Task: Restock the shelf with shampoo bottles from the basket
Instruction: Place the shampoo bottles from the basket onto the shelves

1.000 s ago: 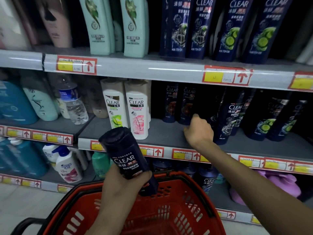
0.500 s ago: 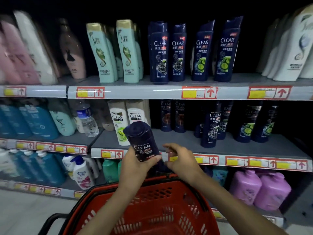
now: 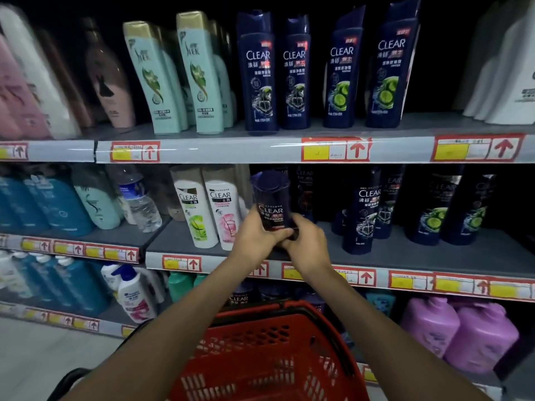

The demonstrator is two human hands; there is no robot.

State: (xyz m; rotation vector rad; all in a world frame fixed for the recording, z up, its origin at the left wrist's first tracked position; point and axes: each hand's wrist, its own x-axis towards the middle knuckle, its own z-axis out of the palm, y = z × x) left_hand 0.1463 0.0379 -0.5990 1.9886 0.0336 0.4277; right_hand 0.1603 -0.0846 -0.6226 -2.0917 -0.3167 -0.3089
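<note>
**Both hands on a dark CLEAR bottle at the middle shelf**

The person holds one dark shampoo bottle (image 3: pixel 270 204) upright, cap up, in front of the middle shelf (image 3: pixel 434 256). The left hand (image 3: pixel 254 237) grips its lower part from the left, with the thumb laid across the front under the CLEAR label. The right hand (image 3: pixel 307 241) curls round the base from the right, and the two hands meet at the foot of the bottle. The hands hide the base, so it may be resting on the shelf board or held just above it; the view does not settle that.

The bottle is in the gap between two white CLEAR bottles (image 3: pixel 208 211) on its left and a row of dark CLEAR bottles (image 3: pixel 362 218) on its right. One of that row stands forward, near the shelf's front edge.

Lower in the view, between the two forearms, is the red basket (image 3: pixel 289 309) with its latticed plastic walls.

On the upper shelf stand four navy CLEAR bottles (image 3: pixel 318 73), with mint-green bottles (image 3: pixel 173 76) to their left. A clear water bottle (image 3: pixel 139 198) is on the neighbouring shelf section to the left, and purple jugs (image 3: pixel 463 334) stand on the bottom shelf to the right.
</note>
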